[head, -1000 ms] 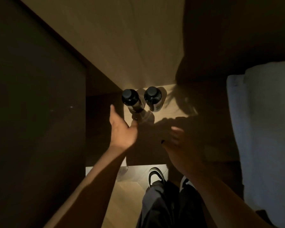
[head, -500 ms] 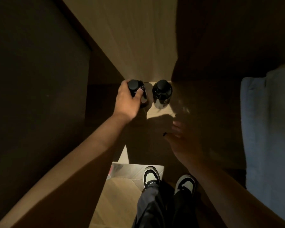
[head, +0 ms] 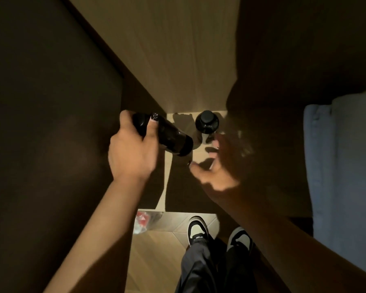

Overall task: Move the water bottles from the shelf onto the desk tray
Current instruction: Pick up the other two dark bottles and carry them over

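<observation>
Overhead, the left arm runs up from seven o'clock toward the middle, bare forearm straight, wrist bent slightly inward. The left hand (head: pixel 133 151) grips a dark water bottle (head: pixel 165 134) near its cap end, thumb across the top and fingers curled round the far side; the bottle lies tilted, its base pointing toward four o'clock, lifted clear of the pale shelf (head: pixel 201 153). The right arm comes in from five o'clock, mostly in shadow. The right hand (head: pixel 218 166) hovers over the shelf with fingers spread and loosely bent, holding nothing, its fingertips near the second bottle (head: pixel 207 122) but seemingly not touching it. That bottle stands upright at the back of the shelf, at about one o'clock from the held one. Black-and-white shoes (head: pixel 198 230) show on the wooden floor at six o'clock.
</observation>
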Available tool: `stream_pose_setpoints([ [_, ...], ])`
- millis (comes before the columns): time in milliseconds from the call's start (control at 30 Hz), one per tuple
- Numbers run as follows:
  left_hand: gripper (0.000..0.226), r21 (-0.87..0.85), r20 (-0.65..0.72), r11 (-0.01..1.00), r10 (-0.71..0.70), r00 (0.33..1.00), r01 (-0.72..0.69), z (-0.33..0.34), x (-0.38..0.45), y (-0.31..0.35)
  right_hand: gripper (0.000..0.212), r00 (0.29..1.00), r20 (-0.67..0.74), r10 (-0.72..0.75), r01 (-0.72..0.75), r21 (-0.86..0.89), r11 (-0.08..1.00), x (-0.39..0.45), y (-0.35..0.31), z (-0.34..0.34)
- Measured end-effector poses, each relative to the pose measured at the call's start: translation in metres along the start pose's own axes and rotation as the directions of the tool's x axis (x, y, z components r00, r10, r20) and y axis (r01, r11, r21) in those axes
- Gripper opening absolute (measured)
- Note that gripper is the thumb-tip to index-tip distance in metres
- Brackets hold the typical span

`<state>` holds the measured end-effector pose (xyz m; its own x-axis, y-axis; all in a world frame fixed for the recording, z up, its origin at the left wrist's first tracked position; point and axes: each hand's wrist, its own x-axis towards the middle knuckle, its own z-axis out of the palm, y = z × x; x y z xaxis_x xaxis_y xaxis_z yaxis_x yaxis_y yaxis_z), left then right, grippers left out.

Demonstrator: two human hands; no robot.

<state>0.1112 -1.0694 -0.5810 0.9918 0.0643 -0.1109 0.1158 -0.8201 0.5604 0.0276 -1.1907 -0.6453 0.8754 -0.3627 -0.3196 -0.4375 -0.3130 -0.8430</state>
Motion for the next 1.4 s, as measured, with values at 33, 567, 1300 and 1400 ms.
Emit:
stream_pose_setpoints([
  [33,0.030,0.004,-0.035,0.999,0.037,0.999,-0.037,-0.008,-0.008,0.004,0.092,0.996,0.059,-0.061,0.064,-0.048,0.997,-0.003,-0.004,-0.001],
  [567,0.035,-0.103,0.098,0.995,0.027,0.995,-0.017,-0.011,-0.035,0.021,0.047,0.952,0.285,0.110,-0.121,0.022,0.992,-0.029,0.006,-0.018],
  [1300,0.071,-0.342,0.306,0.930,-0.023,0.952,0.132,0.179,0.010,0.005,0.032,0.949,0.108,0.298,-0.310,0.121,0.943,-0.041,0.060,-0.117],
  [1400,0.063,-0.317,0.370,0.947,0.071,0.926,0.054,0.176,0.012,0.011,0.033,0.949,0.110,0.297,-0.308,0.106,0.945,-0.044,0.061,-0.122],
])
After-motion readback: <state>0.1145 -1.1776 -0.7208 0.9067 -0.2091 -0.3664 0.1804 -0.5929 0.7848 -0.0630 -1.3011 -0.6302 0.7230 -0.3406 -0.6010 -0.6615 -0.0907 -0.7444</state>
